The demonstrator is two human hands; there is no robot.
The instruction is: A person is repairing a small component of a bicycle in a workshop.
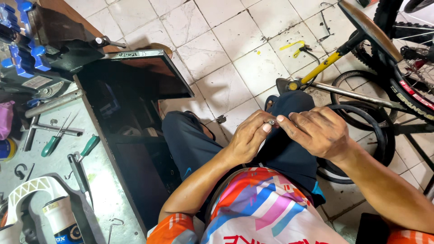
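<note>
Over my dark-trousered knees, my left hand [247, 138] and my right hand [315, 130] meet fingertip to fingertip around a small metal part [272, 121]. Both thumbs and forefingers pinch it from either side. Most of the part is hidden by my fingers, so its shape is unclear. A black rubber inner tube [379, 135] loops beside my right leg, and whether the part joins it I cannot tell.
A workbench [101, 180] on the left carries a blue vice [22, 49], green-handled screwdrivers [50, 145], a T-wrench and a white fork part [27, 192]. On the tiled floor [226, 49] at right stands a bicycle with a brown saddle [368, 27] and a knobby tyre [407, 95].
</note>
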